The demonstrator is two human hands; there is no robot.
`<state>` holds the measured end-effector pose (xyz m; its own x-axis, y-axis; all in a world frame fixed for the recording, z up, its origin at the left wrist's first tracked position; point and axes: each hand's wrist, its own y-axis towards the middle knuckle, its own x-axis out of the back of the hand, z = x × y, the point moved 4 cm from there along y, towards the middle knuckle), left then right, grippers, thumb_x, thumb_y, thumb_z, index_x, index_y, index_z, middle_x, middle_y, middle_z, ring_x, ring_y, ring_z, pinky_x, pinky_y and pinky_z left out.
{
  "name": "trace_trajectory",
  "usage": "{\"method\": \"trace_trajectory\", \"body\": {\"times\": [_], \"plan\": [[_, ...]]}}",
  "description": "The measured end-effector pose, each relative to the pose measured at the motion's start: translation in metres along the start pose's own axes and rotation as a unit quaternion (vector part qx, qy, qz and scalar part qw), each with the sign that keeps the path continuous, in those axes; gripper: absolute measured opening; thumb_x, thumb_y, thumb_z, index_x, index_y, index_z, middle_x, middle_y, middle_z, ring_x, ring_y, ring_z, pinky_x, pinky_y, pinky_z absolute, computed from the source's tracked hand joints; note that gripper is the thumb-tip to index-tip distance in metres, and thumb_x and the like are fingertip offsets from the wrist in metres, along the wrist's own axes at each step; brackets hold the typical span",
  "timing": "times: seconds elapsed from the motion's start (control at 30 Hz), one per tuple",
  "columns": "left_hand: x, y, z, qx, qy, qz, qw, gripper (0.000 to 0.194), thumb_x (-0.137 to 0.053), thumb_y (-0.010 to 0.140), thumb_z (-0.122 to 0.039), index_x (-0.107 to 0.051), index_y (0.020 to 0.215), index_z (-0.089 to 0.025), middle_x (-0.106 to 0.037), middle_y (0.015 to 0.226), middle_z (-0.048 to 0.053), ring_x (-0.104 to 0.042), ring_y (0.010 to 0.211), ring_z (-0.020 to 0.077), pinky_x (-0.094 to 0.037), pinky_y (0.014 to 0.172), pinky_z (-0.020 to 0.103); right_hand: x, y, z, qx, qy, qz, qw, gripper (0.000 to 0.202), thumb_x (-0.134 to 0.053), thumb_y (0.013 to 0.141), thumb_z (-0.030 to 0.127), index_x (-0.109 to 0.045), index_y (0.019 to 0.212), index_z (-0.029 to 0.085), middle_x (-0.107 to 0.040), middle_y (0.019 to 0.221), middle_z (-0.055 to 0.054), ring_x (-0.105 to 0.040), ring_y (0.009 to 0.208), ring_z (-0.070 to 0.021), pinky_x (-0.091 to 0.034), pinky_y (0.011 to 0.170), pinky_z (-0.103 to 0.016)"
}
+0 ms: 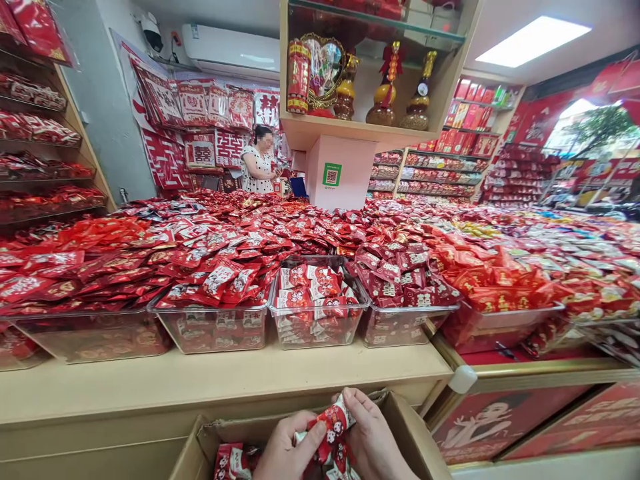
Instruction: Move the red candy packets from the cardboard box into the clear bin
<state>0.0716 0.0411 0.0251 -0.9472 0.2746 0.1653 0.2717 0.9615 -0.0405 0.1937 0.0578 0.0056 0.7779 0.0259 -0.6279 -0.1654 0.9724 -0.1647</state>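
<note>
Sweet shop, worktop (225,380) lined with clear tubs (317,313) of red wrapped candy. Low centre, left hand (287,447) and right hand (370,437) both closed on a bunch of candy packets (333,430) held between them, over an open cardboard box (410,427). Bunch tilts up-right; red-white wrappers with cartoon faces. Another person (257,163) far back.

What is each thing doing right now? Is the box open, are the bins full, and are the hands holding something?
Left hand: closed around red candy packets.
Right hand: gripping the same packets.
Cardboard box: open, flaps up, more packets inside.
Middle bin: partly filled, rim showing.
Neighbouring bins: heaped over the rim.
Ceiling light: on.
Person at the back: standing.
</note>
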Motion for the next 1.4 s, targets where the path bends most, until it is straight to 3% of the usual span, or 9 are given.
{"method": "trace_trajectory", "body": {"times": [0.13, 0.3, 0.53, 0.67, 0.93, 1.03, 1.17, 1.3, 1.4], "plan": [[0.000, -0.002, 0.005, 0.047, -0.062, 0.048, 0.996, 0.042, -0.045, 0.071, -0.053, -0.061, 0.065, -0.015, -0.054, 0.058, 0.000, -0.045, 0.053, 0.0132, -0.037, 0.049, 0.021, -0.001, -0.002, 0.008, 0.076, -0.239, 0.043, 0.967, 0.027, -0.054, 0.070, 0.041, -0.050, 0.062, 0.016, -0.044, 0.058, 0.002, -0.038, 0.053, -0.0095, -0.032, 0.052, -0.021], [-0.001, -0.005, 0.008, 0.010, 0.038, 0.076, 0.996, 0.035, -0.060, 0.062, -0.048, -0.065, 0.065, -0.013, -0.054, 0.056, -0.003, -0.044, 0.057, 0.0127, -0.034, 0.055, 0.019, -0.012, -0.010, 0.001, 0.151, -0.416, 0.124, 0.888, 0.028, -0.050, 0.074, 0.037, -0.049, 0.055, 0.016, -0.045, 0.063, -0.001, -0.042, 0.064, -0.0132, -0.034, 0.061, -0.024], [0.004, 0.000, 0.019, 0.029, -0.096, -0.045, 0.994, 0.036, -0.055, 0.067, -0.048, -0.065, 0.068, -0.013, -0.056, 0.057, -0.001, -0.048, 0.062, 0.0155, -0.038, 0.060, 0.022, -0.007, -0.006, -0.019, 0.036, -0.253, 0.087, 0.963, 0.031, -0.062, 0.062, 0.041, -0.044, 0.073, 0.018, -0.046, 0.066, 0.001, -0.042, 0.060, -0.0114, -0.036, 0.057, -0.023], [0.004, 0.001, 0.027, 0.056, -0.192, -0.068, 0.977, 0.036, -0.060, 0.061, -0.049, -0.065, 0.067, -0.013, -0.057, 0.057, -0.001, -0.046, 0.054, 0.0124, -0.037, 0.051, 0.021, -0.011, -0.005, -0.034, -0.014, -0.239, 0.148, 0.960, 0.035, -0.066, 0.055, 0.044, -0.047, 0.068, 0.018, -0.045, 0.061, 0.003, -0.036, 0.050, -0.0084, -0.031, 0.047, -0.020], [0.004, 0.000, 0.021, 0.114, -0.393, -0.075, 0.909, 0.030, -0.072, 0.051, -0.040, -0.061, 0.060, -0.014, -0.054, 0.043, -0.003, -0.045, 0.039, 0.0077, -0.030, 0.039, 0.017, 0.000, 0.002, -0.029, 0.016, -0.235, 0.136, 0.962, 0.036, -0.062, 0.057, 0.049, -0.053, 0.066, 0.016, -0.056, 0.056, -0.001, -0.047, 0.047, -0.0113, -0.036, 0.049, -0.024], [0.012, -0.002, 0.017, 0.111, -0.403, -0.105, 0.902, 0.030, -0.071, 0.053, -0.041, -0.061, 0.065, -0.015, -0.058, 0.049, -0.003, -0.048, 0.041, 0.0072, -0.027, 0.036, 0.014, -0.005, -0.005, -0.002, 0.076, -0.289, 0.114, 0.948, 0.030, -0.056, 0.066, 0.046, -0.056, 0.073, 0.016, -0.060, 0.066, -0.004, -0.054, 0.061, -0.0171, -0.041, 0.058, -0.028], [0.017, -0.006, 0.017, 0.145, -0.401, -0.132, 0.895, 0.030, -0.069, 0.055, -0.036, -0.058, 0.077, -0.019, -0.061, 0.068, -0.004, -0.057, 0.047, 0.0085, -0.031, 0.037, 0.014, -0.036, 0.001, 0.077, 0.237, -0.414, 0.025, 0.879, 0.024, -0.050, 0.074, 0.035, -0.054, 0.091, 0.020, -0.060, 0.087, -0.007, -0.053, 0.080, -0.0201, -0.040, 0.069, -0.028], [0.016, -0.004, 0.027, 0.151, -0.367, -0.140, 0.907, 0.026, -0.065, 0.056, -0.025, -0.055, 0.079, -0.019, -0.057, 0.055, -0.006, -0.056, 0.044, 0.0081, -0.028, 0.035, 0.012, -0.090, 0.052, 0.148, 0.341, -0.516, -0.002, 0.786, 0.030, -0.048, 0.075, 0.029, -0.047, 0.103, 0.020, -0.059, 0.091, -0.007, -0.053, 0.079, -0.0180, -0.040, 0.069, -0.030], [0.012, 0.000, 0.043, 0.173, -0.336, -0.108, 0.919, 0.027, -0.066, 0.054, -0.026, -0.054, 0.077, -0.019, -0.053, 0.045, -0.007, -0.053, 0.040, 0.0087, -0.025, 0.034, 0.013, -0.123, 0.107, 0.158, 0.307, -0.620, 0.048, 0.720, 0.022, -0.051, 0.072, 0.022, -0.057, 0.093, 0.017, -0.061, 0.082, -0.005, -0.054, 0.069, -0.0153, -0.041, 0.064, -0.028]]}}
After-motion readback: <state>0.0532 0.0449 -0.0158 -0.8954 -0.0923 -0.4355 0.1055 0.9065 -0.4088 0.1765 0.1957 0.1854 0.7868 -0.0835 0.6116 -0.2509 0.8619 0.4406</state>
